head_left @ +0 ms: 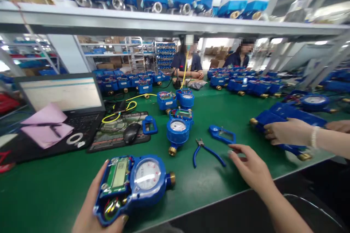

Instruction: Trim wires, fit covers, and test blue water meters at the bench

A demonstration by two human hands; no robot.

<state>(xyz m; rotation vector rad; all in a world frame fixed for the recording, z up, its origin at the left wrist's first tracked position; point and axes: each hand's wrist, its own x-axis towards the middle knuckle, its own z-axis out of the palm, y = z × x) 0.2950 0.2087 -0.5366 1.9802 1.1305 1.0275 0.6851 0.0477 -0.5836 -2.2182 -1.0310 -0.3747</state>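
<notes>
My left hand (94, 204) is wrapped round a blue water meter (147, 176) at the front of the table. Its electronics housing is uncovered, showing a green circuit board with a small display and a battery cell; a round dial sits beside them. My right hand (253, 167) hangs over the table, fingers apart and holding nothing. Just beyond its fingertips lies a blue plastic cover (222, 134) with a rectangular window. Blue-handled pliers (209, 149) lie spread to its left. A second water meter (178, 129) stands further back, its brass end toward me.
On the left are a laptop (61, 93), pink paper (47, 125), a mouse (132, 133) and another blue cover (149, 125). At right, a co-worker's hand (290, 133) touches blue meters. More meters crowd the back, below a shelf (175, 22); two people sit behind.
</notes>
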